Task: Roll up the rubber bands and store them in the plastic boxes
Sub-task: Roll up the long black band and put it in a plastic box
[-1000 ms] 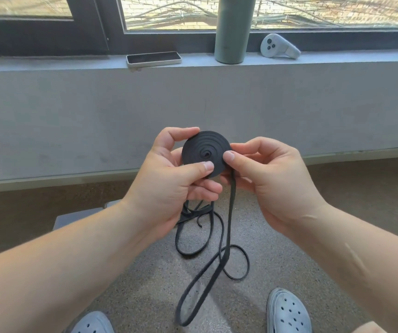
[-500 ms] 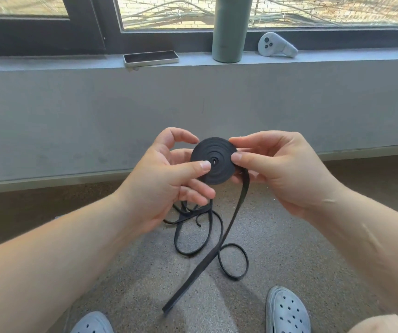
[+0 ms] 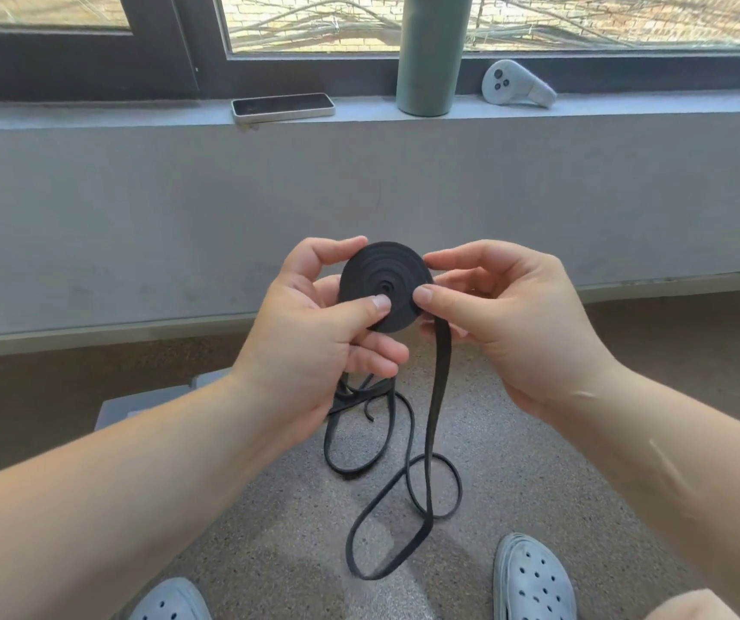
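Near our shoes, the loose tail lay looped on the floor. Above it, our left hand and right hand both pinched the coiled black rubber band, thumbs on its face. Beyond, a bottle stood on the windowsill.

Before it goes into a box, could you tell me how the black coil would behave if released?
Probably springy: the left hand and right hand both pinch the coil, so it may unwind once freed. Its tail hangs limp and loops on the floor, so it seems floppy and light. Being round, the coil could roll on edge.
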### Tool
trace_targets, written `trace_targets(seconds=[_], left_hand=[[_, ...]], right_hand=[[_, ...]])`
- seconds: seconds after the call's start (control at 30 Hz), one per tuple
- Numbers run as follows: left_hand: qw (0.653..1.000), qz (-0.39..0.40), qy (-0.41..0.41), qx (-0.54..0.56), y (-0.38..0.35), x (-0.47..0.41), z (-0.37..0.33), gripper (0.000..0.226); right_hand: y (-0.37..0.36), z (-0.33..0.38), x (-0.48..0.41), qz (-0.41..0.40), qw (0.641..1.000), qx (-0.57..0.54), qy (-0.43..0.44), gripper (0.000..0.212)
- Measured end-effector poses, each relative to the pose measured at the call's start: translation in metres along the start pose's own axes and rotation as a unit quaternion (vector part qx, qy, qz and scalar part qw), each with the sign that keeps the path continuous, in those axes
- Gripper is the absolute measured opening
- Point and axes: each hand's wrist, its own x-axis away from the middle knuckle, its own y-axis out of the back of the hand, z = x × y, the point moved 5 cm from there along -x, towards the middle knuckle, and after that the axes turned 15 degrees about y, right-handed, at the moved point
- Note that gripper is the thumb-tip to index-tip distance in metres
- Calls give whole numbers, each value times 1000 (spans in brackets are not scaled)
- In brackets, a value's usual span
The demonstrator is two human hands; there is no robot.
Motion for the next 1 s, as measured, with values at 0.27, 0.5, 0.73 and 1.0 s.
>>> trace_targets(seconds=[0.27,0.5,0.73,1.0], left_hand=[[998,4,0,56,-5,5,2,39],[998,43,31,37,-2,2,3,37],[992,83,-9,-93,3,-3,-5,53],[992,75,7,-97,-1,-3,0,44]], right_hand=[[-7,-4,11,-57,998,-32,5,12],[-4,-3,6,-41,998,-45,-4,14],[9,8,-9,78,997,-1,-13,17],[12,4,-9,74,997,19,-21,15]])
